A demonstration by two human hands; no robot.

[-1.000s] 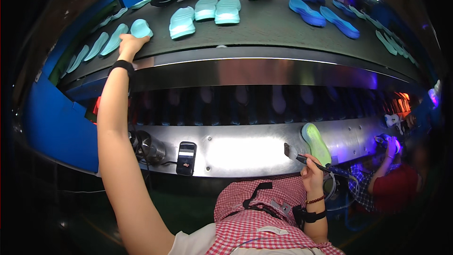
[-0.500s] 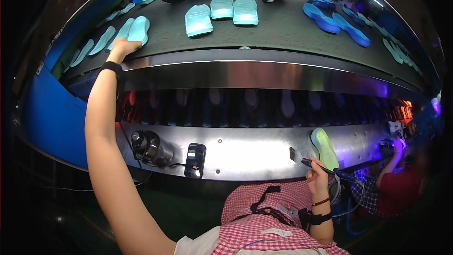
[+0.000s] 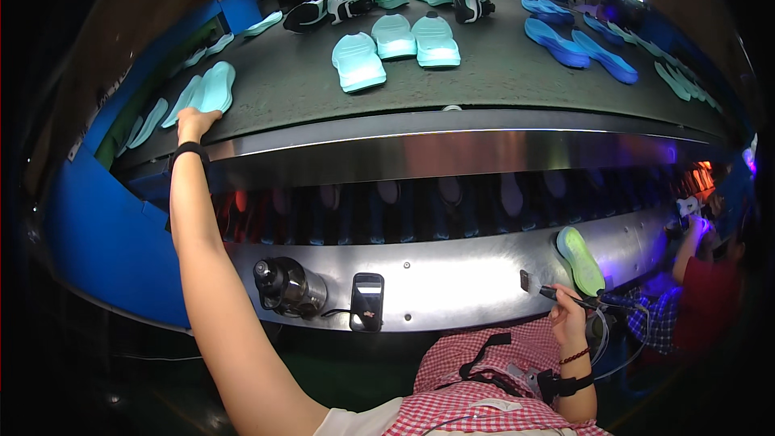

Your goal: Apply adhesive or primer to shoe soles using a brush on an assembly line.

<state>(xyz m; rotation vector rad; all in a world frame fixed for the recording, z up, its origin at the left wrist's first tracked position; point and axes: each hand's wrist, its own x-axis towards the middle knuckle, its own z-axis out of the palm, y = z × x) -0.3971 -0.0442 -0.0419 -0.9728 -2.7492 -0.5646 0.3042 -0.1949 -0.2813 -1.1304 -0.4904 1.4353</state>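
Observation:
My left hand point(image 3: 197, 123) reaches out to the near left edge of the conveyor belt. It grips the near end of a pale turquoise shoe sole point(image 3: 216, 85); a second turquoise sole point(image 3: 185, 100) leans close beside it, and whether my fingers touch that one too is hidden. My right hand point(image 3: 567, 312) is closed around the black handle of a brush point(image 3: 550, 293), its dark-tipped bristles pointing left above the metal ledge. Just beyond that hand a yellow-green sole point(image 3: 581, 262) lies on the ledge.
Three turquoise soles point(image 3: 395, 37) sit mid-belt point(image 3: 282, 85), with black-and-white shoes point(image 3: 329, 12) behind and blue soles point(image 3: 557, 42) to the right. A dark bottle point(image 3: 291, 287) and a phone point(image 3: 367, 302) stand on the metal ledge point(image 3: 464, 274). A co-worker point(image 3: 714, 299) is at right.
My left hand and the turquoise soles by it have shifted left along the belt. The whole view has swung, so the ledge appears lower and further right. My right hand still holds the brush.

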